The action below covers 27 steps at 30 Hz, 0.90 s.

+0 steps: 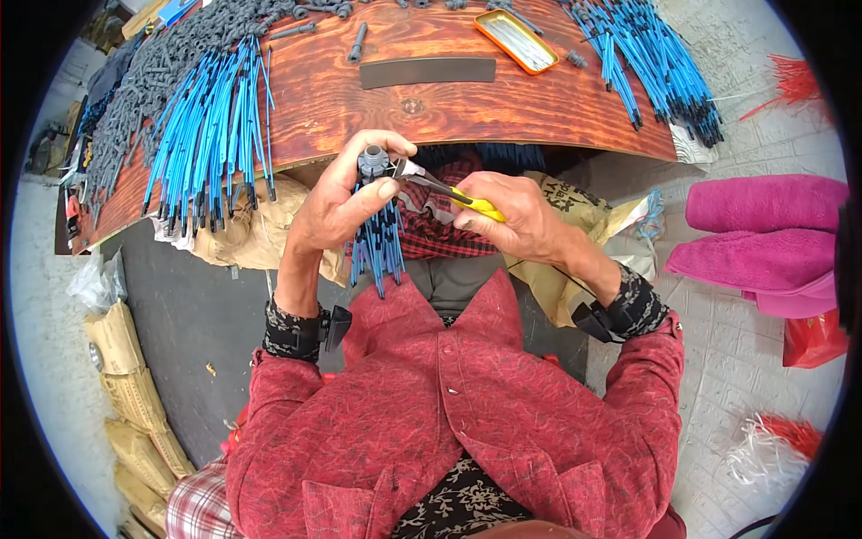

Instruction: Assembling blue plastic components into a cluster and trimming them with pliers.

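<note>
My left hand [341,202] is closed around a grey ribbed plastic fitting [373,162] with a round hollow top, held near the table's front edge. Against the fitting's right side rests the metal tip of a hand tool [480,205] with a yellow and black handle. My right hand [516,216] grips that handle; the tool's exact kind does not show. Below my left hand hangs a bunch of thin blue sticks [379,247] with black ends. Whether they are joined to the fitting or lie on my lap, I cannot tell.
On the brown wooden table [305,108] lie piled grey fittings [135,117], blue sticks at left [211,126] and right [660,63], a dark flat strip [427,72] and an orange-rimmed tin [518,40]. Magenta towels [763,234] are at right. Paper sacks [135,386] line the left.
</note>
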Each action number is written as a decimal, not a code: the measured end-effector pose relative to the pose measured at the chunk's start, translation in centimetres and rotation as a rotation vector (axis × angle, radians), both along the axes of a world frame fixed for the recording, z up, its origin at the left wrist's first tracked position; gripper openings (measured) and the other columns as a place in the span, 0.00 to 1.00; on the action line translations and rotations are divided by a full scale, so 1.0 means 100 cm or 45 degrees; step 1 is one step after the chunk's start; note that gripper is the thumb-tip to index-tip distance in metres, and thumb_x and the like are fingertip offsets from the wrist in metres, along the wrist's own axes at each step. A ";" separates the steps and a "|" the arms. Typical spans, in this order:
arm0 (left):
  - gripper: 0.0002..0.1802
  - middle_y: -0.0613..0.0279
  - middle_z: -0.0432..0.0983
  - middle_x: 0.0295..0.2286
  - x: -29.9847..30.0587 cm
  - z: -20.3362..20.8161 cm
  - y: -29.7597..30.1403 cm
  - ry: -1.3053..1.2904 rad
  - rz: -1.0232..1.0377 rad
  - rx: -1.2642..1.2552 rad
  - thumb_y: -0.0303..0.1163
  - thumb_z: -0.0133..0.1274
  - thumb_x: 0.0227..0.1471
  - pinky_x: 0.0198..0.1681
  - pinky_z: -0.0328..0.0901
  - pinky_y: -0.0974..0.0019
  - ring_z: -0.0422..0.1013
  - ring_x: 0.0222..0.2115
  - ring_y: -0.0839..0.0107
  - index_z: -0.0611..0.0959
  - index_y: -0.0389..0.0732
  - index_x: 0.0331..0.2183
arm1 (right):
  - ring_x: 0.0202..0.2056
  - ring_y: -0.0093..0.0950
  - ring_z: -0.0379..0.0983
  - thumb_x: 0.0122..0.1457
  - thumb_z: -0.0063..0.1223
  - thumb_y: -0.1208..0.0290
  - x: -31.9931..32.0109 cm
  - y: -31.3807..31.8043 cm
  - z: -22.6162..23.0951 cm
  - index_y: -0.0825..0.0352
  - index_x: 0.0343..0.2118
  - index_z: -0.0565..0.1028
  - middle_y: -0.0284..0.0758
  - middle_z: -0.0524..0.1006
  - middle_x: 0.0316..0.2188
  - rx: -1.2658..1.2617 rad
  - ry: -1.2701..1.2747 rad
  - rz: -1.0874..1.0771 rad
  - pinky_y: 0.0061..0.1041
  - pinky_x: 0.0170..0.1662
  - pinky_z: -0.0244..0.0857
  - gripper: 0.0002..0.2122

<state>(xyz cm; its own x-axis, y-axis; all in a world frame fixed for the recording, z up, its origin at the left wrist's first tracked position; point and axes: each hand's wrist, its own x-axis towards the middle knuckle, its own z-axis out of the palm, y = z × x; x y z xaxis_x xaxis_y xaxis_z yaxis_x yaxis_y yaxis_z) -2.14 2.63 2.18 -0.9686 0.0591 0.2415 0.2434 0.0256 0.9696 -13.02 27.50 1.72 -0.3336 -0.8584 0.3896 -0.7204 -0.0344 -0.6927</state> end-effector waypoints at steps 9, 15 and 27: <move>0.19 0.65 0.72 0.40 -0.001 -0.010 -0.005 0.001 -0.009 0.075 0.35 0.52 0.61 0.47 0.62 0.72 0.67 0.41 0.79 0.73 0.36 0.50 | 0.29 0.41 0.74 0.59 0.62 0.63 -0.001 -0.012 -0.019 0.70 0.34 0.74 0.40 0.75 0.28 -0.071 -0.097 0.015 0.36 0.31 0.67 0.13; 0.18 0.64 0.73 0.39 0.000 -0.009 0.000 0.082 0.026 0.087 0.36 0.53 0.60 0.43 0.63 0.72 0.67 0.37 0.80 0.74 0.35 0.48 | 0.33 0.35 0.77 0.62 0.58 0.67 0.001 -0.013 -0.030 0.70 0.31 0.76 0.39 0.78 0.33 -0.113 -0.102 0.082 0.30 0.36 0.70 0.10; 0.19 0.62 0.75 0.40 0.006 -0.007 0.008 0.042 0.020 0.156 0.32 0.55 0.60 0.47 0.65 0.70 0.71 0.41 0.77 0.75 0.34 0.50 | 0.29 0.38 0.74 0.62 0.58 0.65 -0.008 -0.001 -0.013 0.70 0.33 0.75 0.39 0.75 0.29 -0.018 -0.111 0.136 0.33 0.33 0.67 0.11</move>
